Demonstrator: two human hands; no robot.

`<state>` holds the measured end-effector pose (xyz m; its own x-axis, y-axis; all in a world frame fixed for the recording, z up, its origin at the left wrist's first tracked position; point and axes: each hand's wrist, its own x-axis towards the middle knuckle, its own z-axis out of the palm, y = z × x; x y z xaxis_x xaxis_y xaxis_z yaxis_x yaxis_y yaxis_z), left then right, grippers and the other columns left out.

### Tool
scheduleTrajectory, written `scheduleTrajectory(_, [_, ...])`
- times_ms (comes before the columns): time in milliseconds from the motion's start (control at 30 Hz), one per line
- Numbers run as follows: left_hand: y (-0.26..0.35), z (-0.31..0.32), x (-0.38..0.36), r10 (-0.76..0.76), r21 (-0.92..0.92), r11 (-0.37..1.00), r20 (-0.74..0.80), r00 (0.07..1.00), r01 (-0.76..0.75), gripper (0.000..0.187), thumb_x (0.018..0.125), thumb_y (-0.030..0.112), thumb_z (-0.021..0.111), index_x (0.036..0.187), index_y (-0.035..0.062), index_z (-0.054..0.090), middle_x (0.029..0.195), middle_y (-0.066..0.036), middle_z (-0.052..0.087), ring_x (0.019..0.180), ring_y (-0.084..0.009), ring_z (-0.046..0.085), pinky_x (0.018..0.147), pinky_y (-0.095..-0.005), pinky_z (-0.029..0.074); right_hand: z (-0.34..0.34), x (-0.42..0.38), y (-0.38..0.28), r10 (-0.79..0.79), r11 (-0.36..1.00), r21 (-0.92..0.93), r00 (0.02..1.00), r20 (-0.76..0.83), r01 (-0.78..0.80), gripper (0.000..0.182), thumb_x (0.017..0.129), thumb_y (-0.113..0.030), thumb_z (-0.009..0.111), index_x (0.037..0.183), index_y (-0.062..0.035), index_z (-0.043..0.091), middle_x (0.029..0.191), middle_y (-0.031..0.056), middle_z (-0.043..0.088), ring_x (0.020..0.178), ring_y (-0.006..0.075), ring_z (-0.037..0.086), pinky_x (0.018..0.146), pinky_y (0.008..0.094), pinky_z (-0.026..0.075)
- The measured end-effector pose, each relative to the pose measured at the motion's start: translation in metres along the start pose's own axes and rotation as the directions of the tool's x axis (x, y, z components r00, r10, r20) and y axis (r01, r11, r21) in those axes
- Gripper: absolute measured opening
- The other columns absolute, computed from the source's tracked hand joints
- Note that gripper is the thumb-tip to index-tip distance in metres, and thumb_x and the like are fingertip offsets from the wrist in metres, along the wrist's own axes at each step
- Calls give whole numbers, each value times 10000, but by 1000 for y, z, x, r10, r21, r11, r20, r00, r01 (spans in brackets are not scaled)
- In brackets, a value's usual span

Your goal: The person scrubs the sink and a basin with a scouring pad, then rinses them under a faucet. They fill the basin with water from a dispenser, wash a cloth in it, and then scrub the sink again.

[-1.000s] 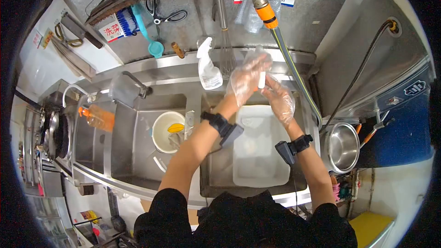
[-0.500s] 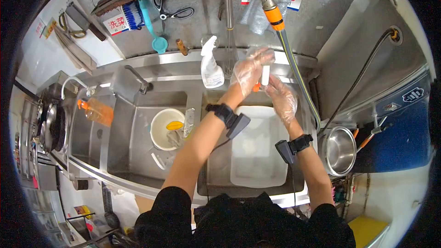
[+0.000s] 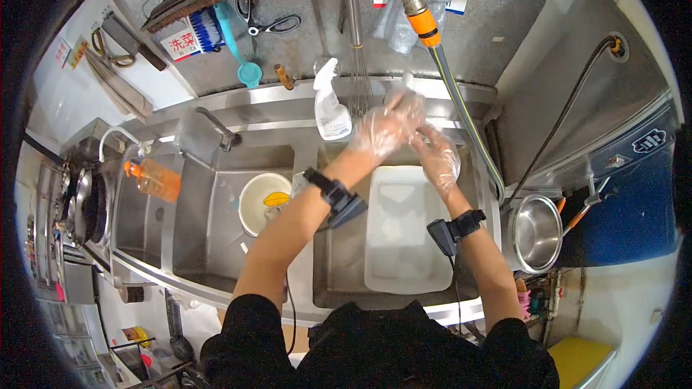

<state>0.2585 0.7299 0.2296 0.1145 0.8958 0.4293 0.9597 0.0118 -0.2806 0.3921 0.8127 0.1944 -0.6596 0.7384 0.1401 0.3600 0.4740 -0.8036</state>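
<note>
My left hand, in a clear plastic glove, is raised over the back of the right sink and smeared by motion. A pale, narrow object shows just beyond its curled fingers; its kind is not clear. Close beside it, my right hand, also gloved, has its fingers partly spread, with nothing visible in them. Under both hands, a white rectangular tub holding cloudy liquid sits in the right sink. A white spray bottle stands on the ledge left of my left hand.
A white bucket with a yellow item inside stands in the middle sink. An orange soap bottle is at left. A hose hangs at right, above a steel pot. A whisk hangs behind.
My left hand has shifted slightly and blurred. The white, orange-tipped item seen between my hands earlier no longer shows there; a pale object now appears above the left fingers.
</note>
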Motion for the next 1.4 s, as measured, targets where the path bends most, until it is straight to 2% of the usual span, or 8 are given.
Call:
scheduleTrajectory(300, [-28,32,22,-314,-786,588,-5,949,190,273,887,116,458,1123,142,594,1286,-90,498,1108,-249,523,964,-312,408,19,3,20,-418,855,-405,892,-170,323,329,864,-272,546,1121,-70,581,1054,139,620,959,304,583,820,370,459])
scheduleTrajectory(333, [-26,46,12,-333,-971,-218,-23,943,-100,282,884,114,481,1147,99,583,1337,-93,448,1149,-263,498,997,-321,373,16,3,14,-413,859,-402,894,-173,318,329,864,-272,546,1121,-70,581,1054,139,620,959,304,583,820,370,459])
scheduleTrajectory(400, [0,47,-8,-371,-998,-22,65,926,61,325,865,84,498,1185,74,551,1374,-92,404,1197,-269,460,1029,-327,335,7,10,-2,-191,966,-224,942,-276,131,304,868,-267,528,1088,-66,587,950,165,633,859,347,593,738,409,470])
scheduleTrajectory(433, [5,27,-20,-259,-675,733,-157,953,88,415,825,13,508,1226,121,521,1368,-96,409,1220,-282,441,1018,-324,356,6,16,-7,-313,942,-219,897,-313,253,256,867,-184,505,1090,-97,596,865,166,627,777,341,596,695,423,468])
scheduleTrajectory(1067, [13,-30,-28,-758,-859,151,217,615,489,337,813,272,636,1049,32,617,1025,-173,618,958,-306,592,805,-370,461,30,18,11,132,467,827,950,285,-313,568,940,-521,338,1230,-54,478,1176,20,520,1082,128,479,930,311,377])
scheduleTrajectory(1167, [4,-5,-7,-588,-681,670,-242,772,296,284,822,263,622,1044,84,631,1033,-179,608,954,-327,583,817,-386,474,26,17,1,-15,430,869,960,280,-246,619,930,-559,303,1264,-55,438,1233,43,496,1153,161,445,981,323,334])
scheduleTrajectory(1267, [30,9,1,-648,-963,169,52,760,209,196,850,133,602,1039,131,650,1156,-143,549,1073,-278,543,887,-333,440,20,16,-7,-7,201,941,960,280,-273,631,930,-567,253,1286,-71,412,1265,46,495,1188,210,429,974,386,342])
scheduleTrajectory(1400, [40,32,-32,-466,-683,696,-198,862,219,316,866,111,589,1173,53,545,1199,-76,527,1051,-156,536,848,-270,453,10,14,-5,-80,-4,896,893,442,-444,679,921,-574,276,1331,-39,349,1306,84,452,1205,236,410,1042,398,280])
